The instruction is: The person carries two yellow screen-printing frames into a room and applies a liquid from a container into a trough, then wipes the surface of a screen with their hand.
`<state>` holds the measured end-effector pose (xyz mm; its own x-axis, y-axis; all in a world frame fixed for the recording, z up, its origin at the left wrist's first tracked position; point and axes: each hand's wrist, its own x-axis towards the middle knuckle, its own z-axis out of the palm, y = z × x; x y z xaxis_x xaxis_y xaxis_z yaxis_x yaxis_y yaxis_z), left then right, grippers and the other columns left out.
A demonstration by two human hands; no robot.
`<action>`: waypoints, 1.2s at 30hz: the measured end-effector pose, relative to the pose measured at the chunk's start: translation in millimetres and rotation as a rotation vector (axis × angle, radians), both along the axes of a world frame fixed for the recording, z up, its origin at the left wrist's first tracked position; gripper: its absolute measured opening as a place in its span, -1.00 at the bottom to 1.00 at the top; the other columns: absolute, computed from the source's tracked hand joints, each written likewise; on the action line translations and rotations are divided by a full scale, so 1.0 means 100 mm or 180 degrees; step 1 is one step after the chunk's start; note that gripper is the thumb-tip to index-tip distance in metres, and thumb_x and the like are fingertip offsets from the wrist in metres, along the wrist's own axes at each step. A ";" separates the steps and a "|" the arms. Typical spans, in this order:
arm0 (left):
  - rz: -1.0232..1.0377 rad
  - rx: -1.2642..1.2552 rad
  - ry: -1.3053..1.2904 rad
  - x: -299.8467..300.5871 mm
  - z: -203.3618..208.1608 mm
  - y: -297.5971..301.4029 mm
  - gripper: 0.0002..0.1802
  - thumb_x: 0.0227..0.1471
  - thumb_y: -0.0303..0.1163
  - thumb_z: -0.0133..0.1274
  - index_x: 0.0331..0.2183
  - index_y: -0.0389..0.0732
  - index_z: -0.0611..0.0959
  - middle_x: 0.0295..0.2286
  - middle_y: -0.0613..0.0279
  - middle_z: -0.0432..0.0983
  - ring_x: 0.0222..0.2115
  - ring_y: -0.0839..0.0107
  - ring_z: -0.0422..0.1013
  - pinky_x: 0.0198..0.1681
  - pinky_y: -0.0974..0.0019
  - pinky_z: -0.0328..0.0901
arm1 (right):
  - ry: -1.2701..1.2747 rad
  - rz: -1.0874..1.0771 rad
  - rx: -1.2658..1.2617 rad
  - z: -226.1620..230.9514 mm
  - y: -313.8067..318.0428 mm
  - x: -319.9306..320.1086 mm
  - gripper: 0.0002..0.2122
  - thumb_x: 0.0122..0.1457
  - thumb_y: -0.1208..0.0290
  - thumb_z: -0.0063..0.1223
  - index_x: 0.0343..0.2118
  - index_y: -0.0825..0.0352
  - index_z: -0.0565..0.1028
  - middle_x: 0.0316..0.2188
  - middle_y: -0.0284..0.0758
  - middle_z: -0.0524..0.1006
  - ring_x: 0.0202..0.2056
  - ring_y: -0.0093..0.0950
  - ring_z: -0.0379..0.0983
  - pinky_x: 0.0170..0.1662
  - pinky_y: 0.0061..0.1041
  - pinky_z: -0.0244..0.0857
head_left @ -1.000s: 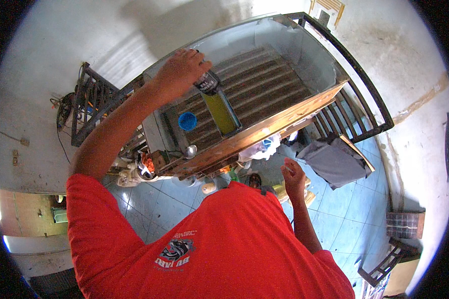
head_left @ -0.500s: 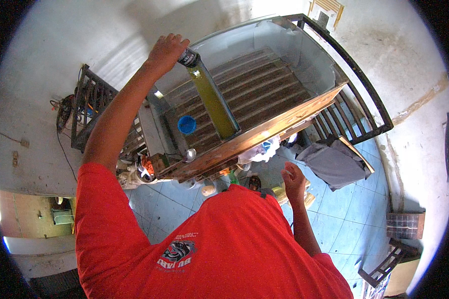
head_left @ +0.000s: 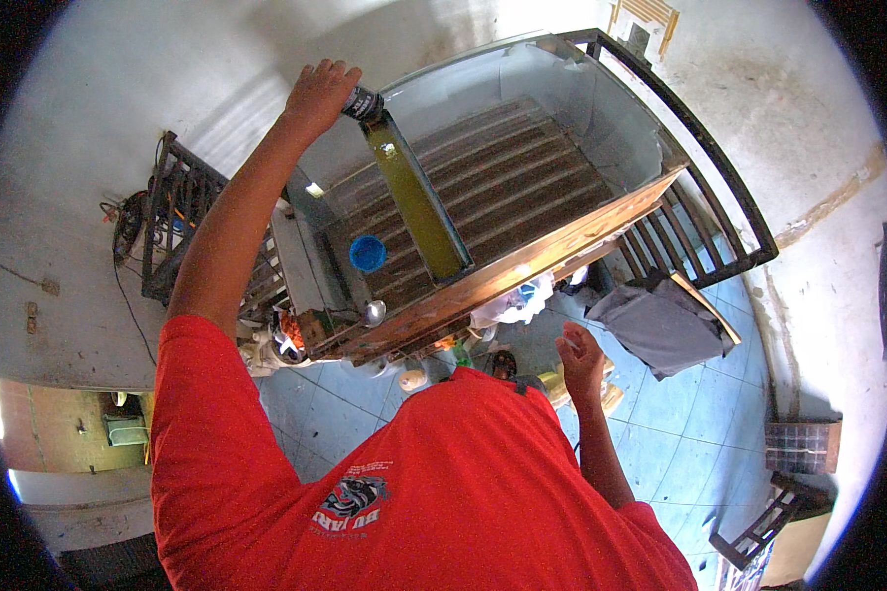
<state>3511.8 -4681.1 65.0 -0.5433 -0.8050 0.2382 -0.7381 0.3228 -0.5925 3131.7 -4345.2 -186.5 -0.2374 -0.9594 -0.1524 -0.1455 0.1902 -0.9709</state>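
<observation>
My left hand (head_left: pixel 317 98) is stretched far forward and closed around a dark jar (head_left: pixel 363 103) with pale print on its side. The jar is tilted over the far end of a narrow trough (head_left: pixel 414 202) of yellow-green liquid. This trough lies across a large glass tank (head_left: pixel 621 138) set in a wooden frame. Left of it in the tank is a blue cup (head_left: pixel 368 253). A round-bowled metal spoon (head_left: pixel 375 313) lies by the near left corner. My right hand (head_left: pixel 580 355) hangs near my body, fingers curled; whether anything is in them is hidden.
A dark metal rack (head_left: pixel 724 197) backs the tank at the right, with a grey cloth (head_left: pixel 660 320) draped near it. Bags and containers sit below the wooden edge (head_left: pixel 522 281). Cables (head_left: pixel 128 222) hang at the left wall, over a blue tiled floor (head_left: pixel 660 443).
My left hand and the jar have shifted slightly left and toward the far side, and the jar leans over more. My right hand has barely moved.
</observation>
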 end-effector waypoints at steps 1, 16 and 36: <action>-0.0003 -0.0002 -0.0004 0.00 0.00 0.00 -0.46 -0.18 -0.55 0.03 -0.06 -0.17 0.38 -0.12 0.06 0.34 -0.07 0.14 0.26 -0.04 0.07 0.17 | 0.0011 0.0008 0.0001 0.02 -0.01 0.00 -0.70 0.06 0.47 0.04 -0.13 0.40 0.39 -0.18 -0.20 0.45 -0.10 -0.41 0.38 -0.07 -0.46 0.27; -0.0251 0.0127 -0.0036 -0.08 0.02 0.06 -0.50 -0.18 -0.57 0.01 -0.09 -0.19 0.40 -0.18 0.01 0.36 -0.08 0.10 0.26 -0.01 0.05 0.15 | 0.0030 0.0043 -0.0078 0.02 -0.04 -0.02 -0.69 0.05 0.46 0.04 -0.13 0.43 0.40 -0.17 -0.17 0.45 -0.10 -0.38 0.38 -0.08 -0.44 0.28; -0.0614 0.0849 0.0013 -0.41 -0.02 0.41 -0.44 -0.42 -0.54 0.17 -0.20 -0.21 0.47 -0.32 0.02 0.40 -0.23 0.09 0.35 -0.13 0.09 0.24 | 0.0111 0.0088 -0.0012 -0.03 -0.04 -0.04 -0.67 0.01 0.46 0.10 -0.12 0.38 0.41 -0.17 -0.21 0.46 -0.11 -0.40 0.39 -0.11 -0.48 0.31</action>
